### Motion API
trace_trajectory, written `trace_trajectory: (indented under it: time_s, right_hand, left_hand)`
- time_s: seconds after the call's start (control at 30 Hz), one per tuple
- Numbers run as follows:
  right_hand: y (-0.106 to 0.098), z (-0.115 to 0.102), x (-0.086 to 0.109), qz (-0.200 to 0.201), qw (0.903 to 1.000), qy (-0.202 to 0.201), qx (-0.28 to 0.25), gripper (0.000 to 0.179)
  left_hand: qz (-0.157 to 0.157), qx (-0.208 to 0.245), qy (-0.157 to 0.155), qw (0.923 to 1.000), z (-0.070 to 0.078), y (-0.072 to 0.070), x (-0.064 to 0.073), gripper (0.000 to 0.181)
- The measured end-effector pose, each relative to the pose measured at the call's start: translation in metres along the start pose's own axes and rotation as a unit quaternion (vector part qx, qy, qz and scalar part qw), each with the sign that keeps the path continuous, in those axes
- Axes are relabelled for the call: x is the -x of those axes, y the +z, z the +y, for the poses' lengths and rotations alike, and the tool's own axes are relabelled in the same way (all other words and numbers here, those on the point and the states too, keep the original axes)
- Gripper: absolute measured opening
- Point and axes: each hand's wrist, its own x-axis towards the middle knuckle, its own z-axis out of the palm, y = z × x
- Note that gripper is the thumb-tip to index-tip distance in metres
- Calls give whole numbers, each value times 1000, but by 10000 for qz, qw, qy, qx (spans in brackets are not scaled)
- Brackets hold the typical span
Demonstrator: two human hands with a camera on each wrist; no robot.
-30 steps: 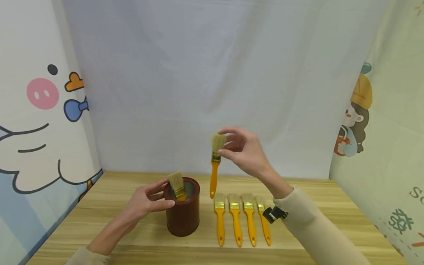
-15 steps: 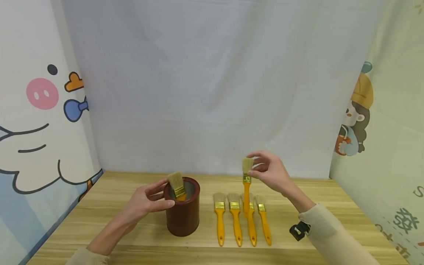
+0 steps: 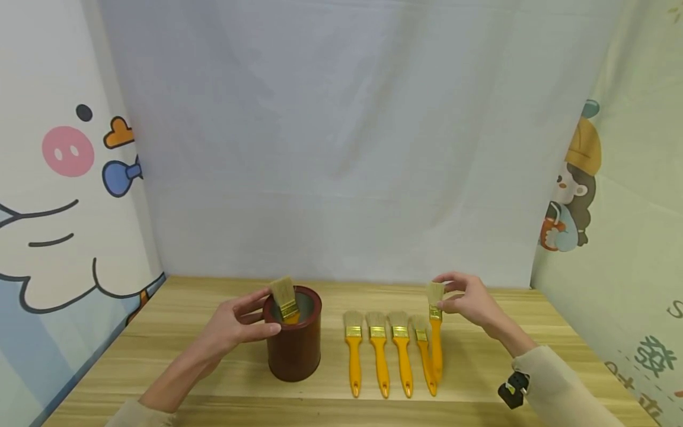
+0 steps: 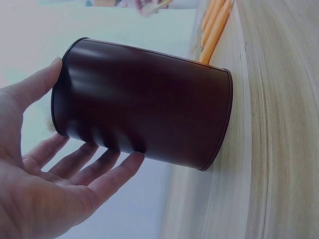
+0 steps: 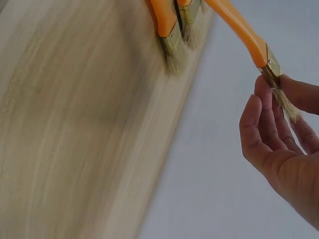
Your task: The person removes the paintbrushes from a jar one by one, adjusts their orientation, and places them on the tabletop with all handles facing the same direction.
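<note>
My right hand pinches a paintbrush near its metal band, thumb on one side and fingers on the other. The brush hangs bristles up, its orange handle slanting down over the right end of a row of paintbrushes. In the right wrist view the held bristles lie between thumb and fingers. My left hand holds a dark red can by its upper part, with the thumb near the rim and the fingers along the side. Another paintbrush stands tilted in the can, its lower handle hidden.
Several row brushes lie side by side on the wooden table, bristles away from me; the rightmost is narrower. A pale cloth hangs behind the table. Printed panels flank both sides.
My right hand has carried the paintbrush rightward and down, from between the can and the row to the row's right end. My left hand and the can stay in place.
</note>
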Motion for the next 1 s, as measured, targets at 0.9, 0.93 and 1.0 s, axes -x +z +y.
trace_trajectory:
  time_s: [0.9,0.93,1.0]
  right_hand:
    - [-2,72,-1,-526,9954,792,-135,46]
    - [-1,73,-1,-533,9951,817,-137,46]
    - [0,74,-2,-515,9949,856,-117,46]
  left_hand:
    - [-10,76,-26,10000,-1,1,-1,89]
    - [-2,73,-30,10000,-1,1,-1,89]
    - [8,60,-39,10000,0,1,0,89]
